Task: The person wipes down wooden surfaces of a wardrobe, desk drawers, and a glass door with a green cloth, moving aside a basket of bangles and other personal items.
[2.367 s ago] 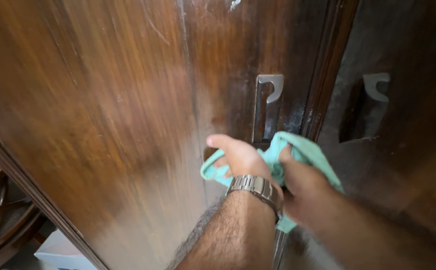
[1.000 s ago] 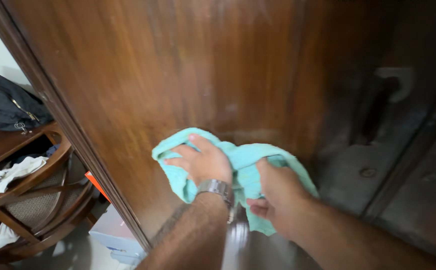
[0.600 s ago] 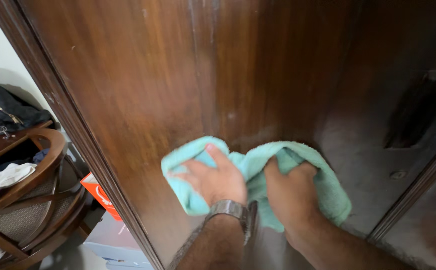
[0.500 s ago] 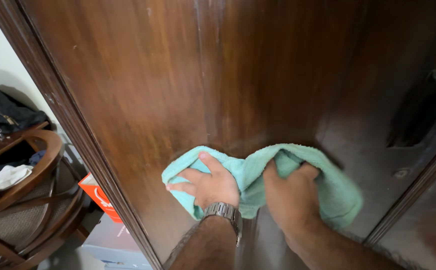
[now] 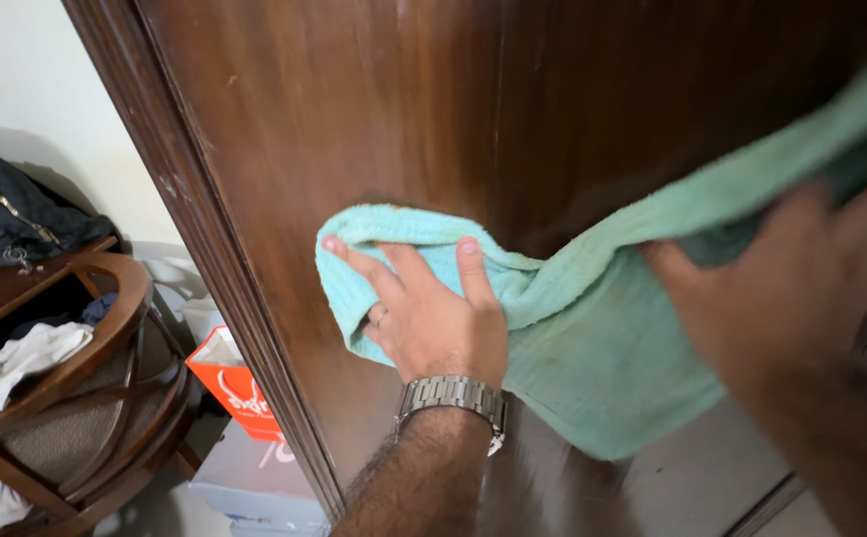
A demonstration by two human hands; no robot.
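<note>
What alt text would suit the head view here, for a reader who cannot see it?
Two bare hands press a teal cloth against a dark wooden door: the left hand, with a metal wristwatch, lies flat on it, while the right hand grips its other end. To the left stand a wooden chair with clothes and an orange bag.

A mint-green terry cloth (image 5: 592, 338) lies against a dark reddish-brown wooden door (image 5: 374, 109) with vertical grain streaks. A silver metal link watch (image 5: 451, 397) bands the left wrist. To the left, the wall (image 5: 25, 80) is off-white. A brown wooden chair (image 5: 95, 338) carries white clothes (image 5: 25, 358) and a black bag (image 5: 5, 214). An orange box (image 5: 234, 383) with white markings sits on a pale grey-blue box (image 5: 259, 477).
</note>
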